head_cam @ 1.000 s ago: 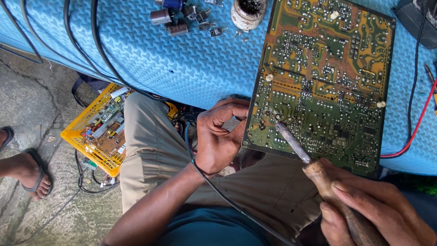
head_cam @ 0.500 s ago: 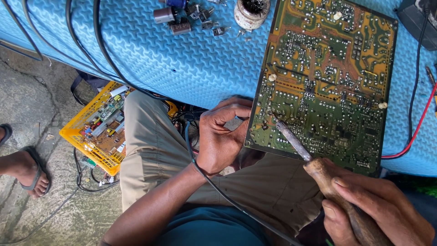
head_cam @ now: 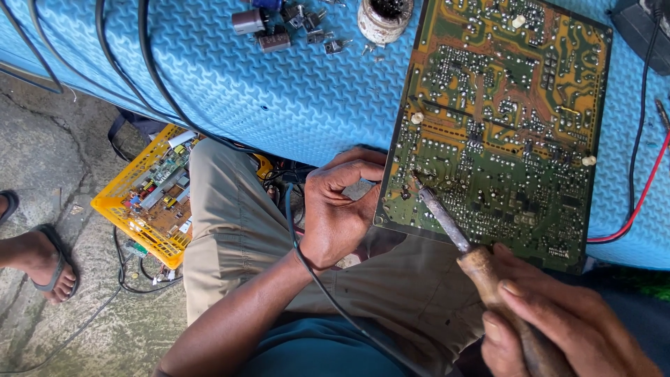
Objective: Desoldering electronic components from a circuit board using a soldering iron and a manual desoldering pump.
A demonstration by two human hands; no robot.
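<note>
— So, from the head camera, what does the right hand (head_cam: pixel 558 328) hold, at the lower right of the frame?

— It is closed around the wooden handle of a soldering iron (head_cam: pixel 481 269). The metal tip points up and left and meets the solder side of the green circuit board (head_cam: pixel 502 126), near the board's lower left corner.

— And the left hand (head_cam: pixel 342 209)?

— It is in the centre, closed on the board's lower left edge, with a small grey piece (head_cam: pixel 359 188) pinched between thumb and finger. It seems to steady the board, because the board hangs partly over the edge of the blue textured table (head_cam: pixel 230 91) onto the person's lap.

— What lies around?

— At the top centre, loose electronic parts (head_cam: pixel 279 28) and a small round jar (head_cam: pixel 384 17) sit on the table, close enough to reach. Black cables (head_cam: pixel 118 42) cross the upper left. Below the table, at the left, a yellow crate (head_cam: pixel 146 195) holds other boards. Another person's foot in a sandal (head_cam: pixel 42 265) is at the far left edge.
</note>
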